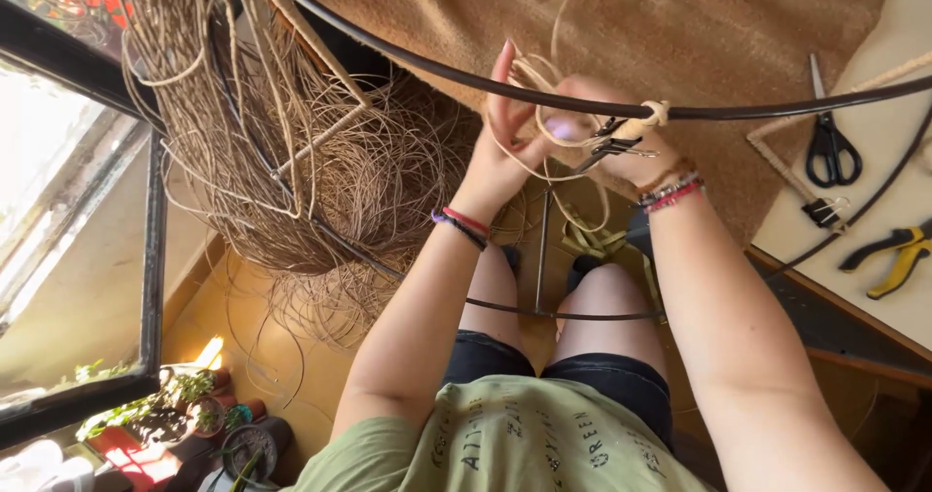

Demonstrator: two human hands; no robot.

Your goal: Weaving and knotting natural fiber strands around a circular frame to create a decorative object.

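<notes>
My left hand (pixel 505 138) and my right hand (pixel 607 128) meet at a black metal hoop (pixel 408 55) that arcs across the upper view. Both pinch a pale rattan strand (pixel 536 70) that loops around my fingers. A knot of the strand (pixel 657 114) sits wrapped on the hoop just right of my right hand. A black binder clip (pixel 607 146) hangs at my right palm. Lower frame rods (pixel 544 249) stand between my knees.
A big tangle of loose rattan cane (pixel 291 152) hangs at the left. On the table at right lie black scissors (pixel 830 143), yellow-handled pliers (pixel 898 254) and another clip (pixel 823 211). A window frame (pixel 150 259) and potted plants (pixel 184 405) are at lower left.
</notes>
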